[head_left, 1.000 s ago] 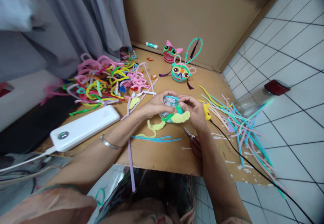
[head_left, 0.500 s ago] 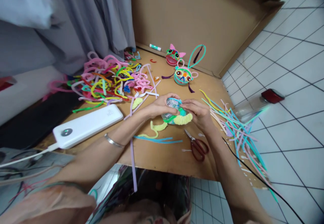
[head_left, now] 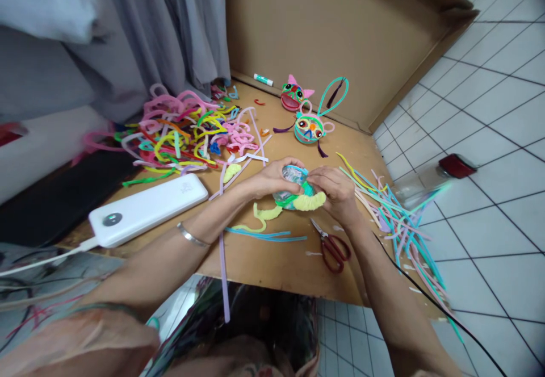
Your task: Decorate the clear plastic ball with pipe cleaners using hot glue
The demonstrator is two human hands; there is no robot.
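Between my hands, above the cardboard surface, is a small pipe-cleaner craft with a clear, shiny middle, a blue rim and green sides. A fuzzy pale-yellow piece sticks out on its near side. My left hand is closed around the craft's left side. The fingers of my right hand pinch together at its right edge; what exactly lies between the fingertips is hidden. Just below lie a curled pale-yellow strip, blue pipe cleaners and red-handled scissors.
A tangled heap of coloured pipe cleaners lies left, near a white power bank. Two finished animal-face crafts and a glue stick are at the back. Straight pipe cleaners and a red-lidded clear bottle are right.
The right fingers have shifted slightly at the craft's edge, and the craft has barely moved. The whole view has moved a little; nothing has been let go.
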